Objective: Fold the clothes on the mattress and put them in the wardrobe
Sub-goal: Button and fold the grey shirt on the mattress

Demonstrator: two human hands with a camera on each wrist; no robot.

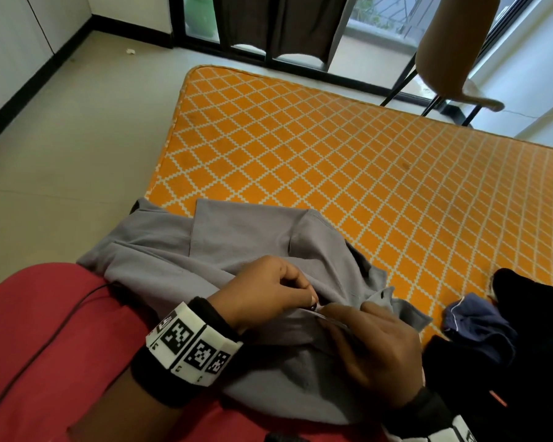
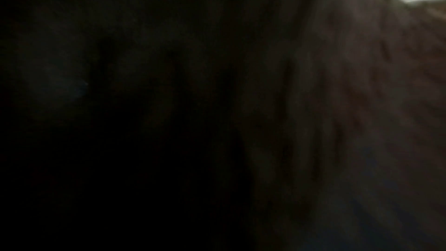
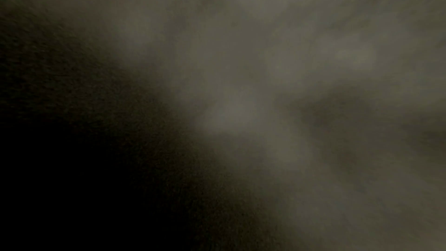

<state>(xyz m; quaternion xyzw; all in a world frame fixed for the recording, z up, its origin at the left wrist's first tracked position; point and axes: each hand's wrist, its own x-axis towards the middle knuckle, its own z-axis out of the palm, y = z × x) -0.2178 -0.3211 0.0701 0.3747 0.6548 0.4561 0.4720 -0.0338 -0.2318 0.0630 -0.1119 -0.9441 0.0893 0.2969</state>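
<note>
A grey collared shirt point(image 1: 237, 240) lies crumpled across my lap and the near corner of the orange diamond-patterned mattress point(image 1: 332, 148). My left hand point(image 1: 296, 291) has its fingers curled and pinches the shirt's front edge by a small dark button. Right beside it, my right hand point(image 1: 348, 317) pinches the opposite edge of the same opening, fingertips almost touching the left ones. Both wrist views are dark and blurred and show only cloth close up.
A crumpled blue garment point(image 1: 479, 320) and a heap of black clothes point(image 1: 530, 314) lie on the mattress to my right. A tan chair point(image 1: 454, 49) stands beyond the far edge by the glass doors. Pale floor point(image 1: 77, 138) lies to the left.
</note>
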